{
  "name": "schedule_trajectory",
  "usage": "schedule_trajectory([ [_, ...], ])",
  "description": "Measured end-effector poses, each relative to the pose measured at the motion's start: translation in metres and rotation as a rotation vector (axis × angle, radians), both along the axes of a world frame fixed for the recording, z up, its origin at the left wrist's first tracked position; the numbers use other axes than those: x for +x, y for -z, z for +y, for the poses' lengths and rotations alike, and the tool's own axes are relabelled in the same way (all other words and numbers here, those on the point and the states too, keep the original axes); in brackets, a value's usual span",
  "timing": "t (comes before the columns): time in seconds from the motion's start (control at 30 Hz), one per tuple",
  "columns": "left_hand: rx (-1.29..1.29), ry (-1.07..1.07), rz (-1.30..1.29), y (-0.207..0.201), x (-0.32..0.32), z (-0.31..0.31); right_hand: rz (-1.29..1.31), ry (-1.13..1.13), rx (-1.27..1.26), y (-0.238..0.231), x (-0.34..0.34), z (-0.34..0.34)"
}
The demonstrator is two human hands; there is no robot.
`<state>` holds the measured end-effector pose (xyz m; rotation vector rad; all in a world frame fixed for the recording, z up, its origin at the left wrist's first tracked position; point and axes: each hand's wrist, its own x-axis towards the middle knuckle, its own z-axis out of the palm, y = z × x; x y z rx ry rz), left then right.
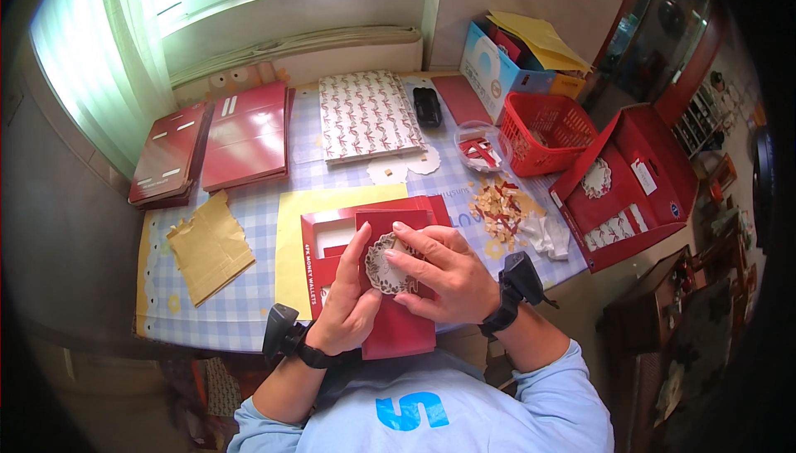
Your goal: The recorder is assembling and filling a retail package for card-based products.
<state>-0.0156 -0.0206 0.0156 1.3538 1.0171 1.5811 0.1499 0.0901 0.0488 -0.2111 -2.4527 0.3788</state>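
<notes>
A round, scalloped white cutout with a printed wreath [380, 269] lies on a long red card sleeve [401, 333] near the table's front edge. My right hand [448, 275] has its fingers bent over the cutout's upper and right side, with the thumb at its lower edge. My left hand [342, 316] is closed along the left edge of sleeve and cutout, its index finger pointing up and its thumb by the cutout's lower left. Under the sleeve is a flat red box with a cut-out window [312, 246], which rests partly on a yellow sheet [293, 204].
Red folded boxes [246, 138] are stacked at the back left, near torn brown paper [211, 246]. Patterned sheets [365, 113] and a black case [427, 107] lie behind. Rightward are paper scraps [497, 211], a plastic tub [481, 148], a red basket [543, 161] and an open red box [618, 196].
</notes>
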Motion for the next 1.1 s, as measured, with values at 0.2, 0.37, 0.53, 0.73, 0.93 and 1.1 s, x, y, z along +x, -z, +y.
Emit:
schedule_trajectory([
  [0.2,0.050,-0.024,0.042,-0.001,0.000,-0.008,-0.114,0.047,0.234,0.007,0.005,-0.004],
  [0.37,0.064,-0.007,0.051,0.002,-0.001,-0.011,-0.197,0.053,0.274,0.008,0.011,-0.008],
  [0.53,0.062,0.049,-0.013,0.003,-0.004,-0.008,-0.199,0.049,0.131,0.000,0.013,-0.007],
  [0.73,-0.037,0.214,-0.409,-0.017,-0.009,-0.006,0.291,-0.315,-0.842,-0.024,0.019,0.036],
  [0.93,-0.087,0.260,-1.017,-0.018,0.027,-0.003,0.093,-0.661,-0.972,-0.031,-0.012,0.065],
  [1.1,-0.287,0.160,-0.767,0.004,0.017,0.001,-0.056,-0.539,-1.251,-0.048,-0.023,0.066],
])
